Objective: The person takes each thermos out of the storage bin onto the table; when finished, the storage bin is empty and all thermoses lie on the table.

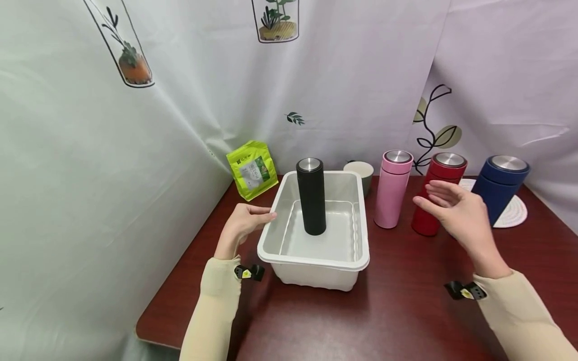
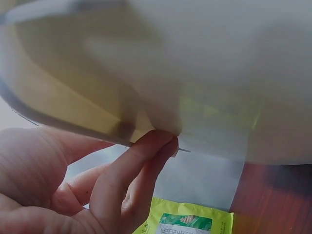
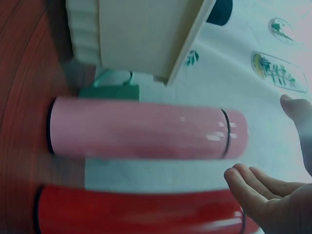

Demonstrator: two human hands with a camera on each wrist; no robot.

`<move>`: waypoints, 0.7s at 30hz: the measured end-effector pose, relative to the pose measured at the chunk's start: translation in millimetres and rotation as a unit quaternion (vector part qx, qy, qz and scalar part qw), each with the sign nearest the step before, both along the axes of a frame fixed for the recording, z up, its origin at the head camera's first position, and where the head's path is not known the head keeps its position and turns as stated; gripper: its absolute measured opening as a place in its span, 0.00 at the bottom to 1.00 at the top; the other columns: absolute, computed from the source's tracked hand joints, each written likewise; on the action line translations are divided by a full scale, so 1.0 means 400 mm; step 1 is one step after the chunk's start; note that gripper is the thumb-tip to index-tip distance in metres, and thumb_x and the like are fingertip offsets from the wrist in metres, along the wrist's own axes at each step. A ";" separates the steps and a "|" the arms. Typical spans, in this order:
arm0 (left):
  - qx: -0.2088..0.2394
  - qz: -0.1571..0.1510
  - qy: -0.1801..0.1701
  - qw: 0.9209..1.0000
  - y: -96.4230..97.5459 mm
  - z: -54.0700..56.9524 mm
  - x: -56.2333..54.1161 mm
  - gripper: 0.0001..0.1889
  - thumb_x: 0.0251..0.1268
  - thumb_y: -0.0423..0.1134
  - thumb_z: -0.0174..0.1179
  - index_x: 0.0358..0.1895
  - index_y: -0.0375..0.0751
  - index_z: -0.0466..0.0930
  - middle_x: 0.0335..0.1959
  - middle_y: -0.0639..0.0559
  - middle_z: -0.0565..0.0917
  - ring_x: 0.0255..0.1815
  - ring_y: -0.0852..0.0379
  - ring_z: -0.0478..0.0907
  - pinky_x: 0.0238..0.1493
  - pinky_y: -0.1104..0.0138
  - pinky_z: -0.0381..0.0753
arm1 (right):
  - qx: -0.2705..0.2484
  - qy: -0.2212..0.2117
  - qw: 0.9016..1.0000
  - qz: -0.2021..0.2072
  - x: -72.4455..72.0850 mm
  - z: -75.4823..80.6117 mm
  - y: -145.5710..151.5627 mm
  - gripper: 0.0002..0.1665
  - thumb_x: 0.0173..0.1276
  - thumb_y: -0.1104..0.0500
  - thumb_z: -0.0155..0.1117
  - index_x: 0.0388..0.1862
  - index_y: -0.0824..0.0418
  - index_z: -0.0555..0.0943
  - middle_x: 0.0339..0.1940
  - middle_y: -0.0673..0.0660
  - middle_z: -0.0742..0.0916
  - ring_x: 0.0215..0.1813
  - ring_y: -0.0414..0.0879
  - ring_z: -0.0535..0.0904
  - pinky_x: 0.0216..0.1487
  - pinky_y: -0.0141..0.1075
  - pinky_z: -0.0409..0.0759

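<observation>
A light grey plastic bin (image 1: 318,277) stands on the table, with a black thermos (image 1: 313,200) upright inside it. My left hand (image 1: 246,220) pinches the bin's left rim between thumb and fingers, as the left wrist view also shows (image 2: 122,180). My right hand (image 1: 460,213) is in the air, thumb and fingers spread apart with nothing between them. It overlaps a red thermos (image 1: 426,218) in the head view. To the left of that stands a pink thermos (image 1: 392,193); in the right wrist view the fingers (image 3: 248,190) are near its lidded end. A blue thermos (image 1: 494,188) stands farther right, partly hidden by the hand.
A lime-green pouch (image 1: 253,170) leans at the back left against the cloth wall. Behind the bin's right corner is a green cup (image 1: 367,181), partly hidden. A white round mat (image 1: 516,213) lies by the blue thermos. The table's edge (image 1: 158,343) runs along the left.
</observation>
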State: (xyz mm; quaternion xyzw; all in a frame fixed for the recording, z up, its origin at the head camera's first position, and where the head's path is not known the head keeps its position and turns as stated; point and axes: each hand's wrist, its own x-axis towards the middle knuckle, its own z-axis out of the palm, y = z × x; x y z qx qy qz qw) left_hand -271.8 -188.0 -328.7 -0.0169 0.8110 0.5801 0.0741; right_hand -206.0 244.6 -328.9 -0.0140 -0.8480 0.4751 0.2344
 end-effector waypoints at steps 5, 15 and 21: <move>0.004 -0.007 0.002 1.000 -0.003 -0.002 -0.004 0.21 0.59 0.35 0.70 0.54 0.28 0.82 0.52 0.33 0.83 0.46 0.47 0.85 0.49 0.57 0.86 | -0.010 -0.018 0.999 0.038 -0.039 -0.004 -0.050 0.40 0.61 0.46 0.72 0.66 0.66 0.73 0.59 0.68 0.81 0.46 0.23 0.81 0.46 0.13 0.75; 0.013 0.002 0.003 1.000 0.000 0.010 -0.004 0.20 0.58 0.33 0.70 0.53 0.27 0.82 0.50 0.32 0.84 0.40 0.52 0.86 0.48 0.57 0.86 | -0.038 -0.025 0.992 0.121 -0.108 0.023 -0.163 0.40 0.61 0.48 0.73 0.66 0.67 0.72 0.62 0.67 0.81 0.61 0.59 0.79 0.54 0.23 0.78; 0.024 0.004 -0.004 1.000 0.005 0.004 -0.006 0.20 0.58 0.32 0.69 0.53 0.25 0.81 0.49 0.33 0.84 0.41 0.51 0.86 0.48 0.57 0.86 | -0.011 -0.047 0.987 0.154 -0.154 0.027 -0.212 0.43 0.60 0.46 0.73 0.67 0.67 0.71 0.65 0.66 0.79 0.64 0.60 0.77 0.62 0.44 0.76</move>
